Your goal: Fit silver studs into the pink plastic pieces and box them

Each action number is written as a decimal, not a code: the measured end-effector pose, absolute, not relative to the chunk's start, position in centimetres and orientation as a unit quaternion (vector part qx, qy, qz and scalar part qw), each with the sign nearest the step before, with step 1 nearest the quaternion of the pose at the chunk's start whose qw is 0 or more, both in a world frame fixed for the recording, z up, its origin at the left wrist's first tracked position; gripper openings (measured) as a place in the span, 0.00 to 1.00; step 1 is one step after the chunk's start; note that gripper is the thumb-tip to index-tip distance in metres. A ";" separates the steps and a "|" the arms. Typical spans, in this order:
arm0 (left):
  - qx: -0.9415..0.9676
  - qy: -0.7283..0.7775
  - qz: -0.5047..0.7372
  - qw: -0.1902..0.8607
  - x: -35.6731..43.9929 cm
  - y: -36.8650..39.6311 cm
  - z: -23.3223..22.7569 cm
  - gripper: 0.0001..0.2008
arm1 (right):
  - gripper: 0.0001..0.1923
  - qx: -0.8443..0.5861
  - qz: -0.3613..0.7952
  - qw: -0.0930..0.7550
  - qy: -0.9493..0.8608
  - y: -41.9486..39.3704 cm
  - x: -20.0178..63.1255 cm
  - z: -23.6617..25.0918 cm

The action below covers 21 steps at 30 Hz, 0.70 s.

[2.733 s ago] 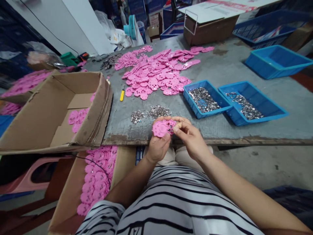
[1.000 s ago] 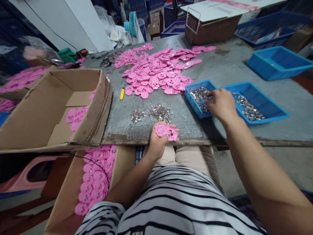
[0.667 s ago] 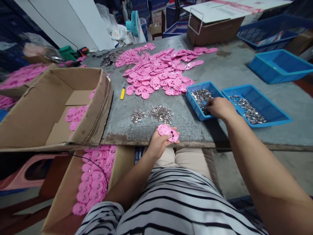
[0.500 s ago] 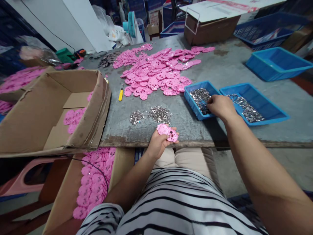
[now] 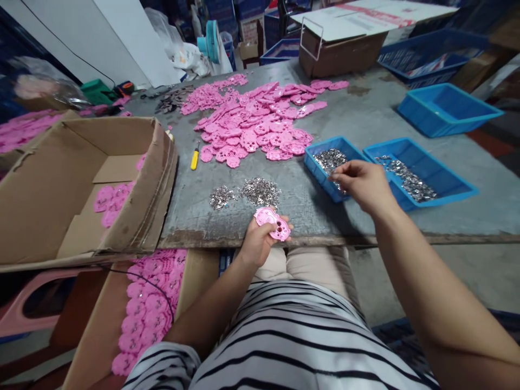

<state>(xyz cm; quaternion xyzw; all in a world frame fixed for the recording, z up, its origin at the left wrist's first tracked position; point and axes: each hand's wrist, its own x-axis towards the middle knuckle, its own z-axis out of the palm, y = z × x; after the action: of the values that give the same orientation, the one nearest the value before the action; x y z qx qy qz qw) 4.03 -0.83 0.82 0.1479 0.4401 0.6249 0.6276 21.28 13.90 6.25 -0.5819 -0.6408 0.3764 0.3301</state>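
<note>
On the table (image 5: 459,222), a hand tool (image 5: 194,160) is placed to L of a heap of flat plastic pcs (image 5: 255,127). Two metal-pc piles (image 5: 260,190) are laid in front. To R, metal pcs (image 5: 414,182) are contained in an L tray (image 5: 320,176) and an R tray (image 5: 442,172), w/ a third tray (image 5: 422,116) set behind. To L, plastic pcs (image 5: 111,197) are kept in an open carton (image 5: 158,184).

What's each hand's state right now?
Left hand: closed, holding a pink lobed plastic-looking piece.
Right hand: closed in a pinch over a blue rectangular plastic tray; cannot tell whether it holds anything.
</note>
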 end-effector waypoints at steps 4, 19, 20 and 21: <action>0.178 0.451 0.630 0.607 4.8 -0.4 2.4 0.28 | 0.10 -0.451 0.536 0.327 -0.633 10.4 19.8 5.8; 0.165 0.461 0.651 0.580 5.9 -0.4 4.2 0.24 | 0.04 -0.399 0.426 0.305 -0.752 6.5 18.6 5.5; 0.161 0.463 0.654 0.577 5.9 -0.5 4.2 0.23 | 0.04 -0.395 0.437 0.308 -0.747 6.5 18.5 5.4; 0.155 0.463 0.658 0.574 5.9 -0.5 4.1 0.23 | 0.04 -0.388 0.453 0.316 -0.738 6.4 18.4 5.2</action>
<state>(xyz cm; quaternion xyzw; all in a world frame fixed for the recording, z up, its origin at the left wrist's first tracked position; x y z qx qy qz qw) 5.88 -0.51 4.15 0.1549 0.4627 0.6577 0.5738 18.41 6.43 5.22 -0.3883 -0.7377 0.4532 0.3158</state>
